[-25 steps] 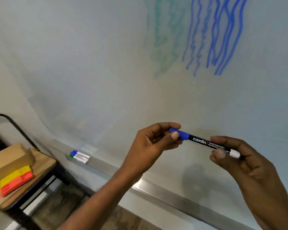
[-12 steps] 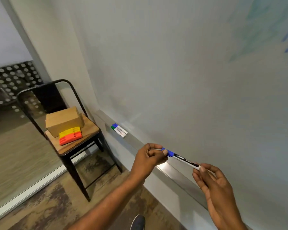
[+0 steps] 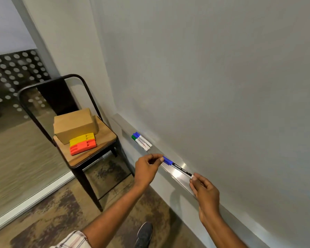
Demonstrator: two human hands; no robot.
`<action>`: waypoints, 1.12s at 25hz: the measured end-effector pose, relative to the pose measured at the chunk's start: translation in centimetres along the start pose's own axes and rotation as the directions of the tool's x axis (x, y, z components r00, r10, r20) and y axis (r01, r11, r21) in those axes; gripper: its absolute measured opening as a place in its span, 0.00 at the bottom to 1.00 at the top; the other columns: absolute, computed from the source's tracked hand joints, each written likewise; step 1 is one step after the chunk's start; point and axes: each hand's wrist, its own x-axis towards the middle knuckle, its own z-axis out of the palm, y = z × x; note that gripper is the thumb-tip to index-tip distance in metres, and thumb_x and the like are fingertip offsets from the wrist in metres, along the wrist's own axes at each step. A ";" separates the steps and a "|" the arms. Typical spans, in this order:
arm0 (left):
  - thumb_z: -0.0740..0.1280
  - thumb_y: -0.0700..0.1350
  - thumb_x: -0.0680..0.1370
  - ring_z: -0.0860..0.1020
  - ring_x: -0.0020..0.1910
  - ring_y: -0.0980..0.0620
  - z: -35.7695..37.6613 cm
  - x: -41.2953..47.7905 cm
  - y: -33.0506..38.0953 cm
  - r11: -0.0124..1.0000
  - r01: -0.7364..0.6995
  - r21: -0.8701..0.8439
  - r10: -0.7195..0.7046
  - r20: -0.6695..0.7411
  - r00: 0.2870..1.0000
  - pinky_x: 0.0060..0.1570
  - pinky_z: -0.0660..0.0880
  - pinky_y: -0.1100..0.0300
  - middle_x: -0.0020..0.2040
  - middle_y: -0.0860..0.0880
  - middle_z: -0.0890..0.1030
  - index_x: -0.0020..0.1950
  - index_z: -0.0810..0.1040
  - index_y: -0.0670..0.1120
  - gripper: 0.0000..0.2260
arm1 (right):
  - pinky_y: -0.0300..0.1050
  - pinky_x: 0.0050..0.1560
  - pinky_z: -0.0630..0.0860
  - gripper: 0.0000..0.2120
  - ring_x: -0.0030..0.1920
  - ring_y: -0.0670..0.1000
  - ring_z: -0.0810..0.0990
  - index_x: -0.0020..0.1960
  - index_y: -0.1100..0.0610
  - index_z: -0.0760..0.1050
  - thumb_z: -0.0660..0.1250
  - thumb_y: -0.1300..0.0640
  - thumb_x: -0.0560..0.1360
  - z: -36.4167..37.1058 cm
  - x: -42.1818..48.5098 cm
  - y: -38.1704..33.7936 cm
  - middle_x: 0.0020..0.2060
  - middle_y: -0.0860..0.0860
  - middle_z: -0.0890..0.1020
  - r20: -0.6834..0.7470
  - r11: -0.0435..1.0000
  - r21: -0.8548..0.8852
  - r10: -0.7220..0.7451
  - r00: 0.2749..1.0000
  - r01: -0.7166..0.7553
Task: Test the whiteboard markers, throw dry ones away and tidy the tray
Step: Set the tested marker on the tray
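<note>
Head cam, single view.

Obj: whiteboard marker w/ black barrel, blue cap, white tail end (image 3: 177, 166). Held at both ends, cap on, lying roughly parallel to the long brushed-metal tray (image 3: 236, 216) under the pale grey whiteboard (image 3: 222, 86). It sits just over the tray's shiny patch; can't tell if it touches.

L hand (image 3: 147, 169): thumb + fingertips pinch the blue cap end, other fingers curled.
R hand (image 3: 204, 188): thumb + forefinger pinch the white tail end, rest of fingers loosely bent.

Further left along the tray, well apart from the held one: blue-capped white marker (image 3: 142, 138) and green-capped white marker (image 3: 139, 143), side by side and touching, blue nearer the board.

Beside the tray's left end: black metal chair w/ wooden seat (image 3: 89, 158). On the seat: brown cardboard box (image 3: 75, 124); in front of it a yellow plastic block (image 3: 81, 138) against an orange plastic block (image 3: 82, 147).

Bottom edge: dark shoe (image 3: 143, 233) on patterned floor.
</note>
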 end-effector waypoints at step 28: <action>0.64 0.48 0.85 0.73 0.71 0.51 -2.6 13.6 -11.3 0.648 -0.430 0.629 0.121 0.472 0.873 0.71 0.70 0.59 0.74 0.50 0.71 0.75 0.72 0.50 0.18 | 0.49 0.62 0.79 0.21 0.63 0.50 0.79 0.68 0.54 0.74 0.70 0.49 0.78 12.2 7.5 8.6 0.62 0.50 0.80 0.124 0.480 -0.852 -0.202 0.972 0.209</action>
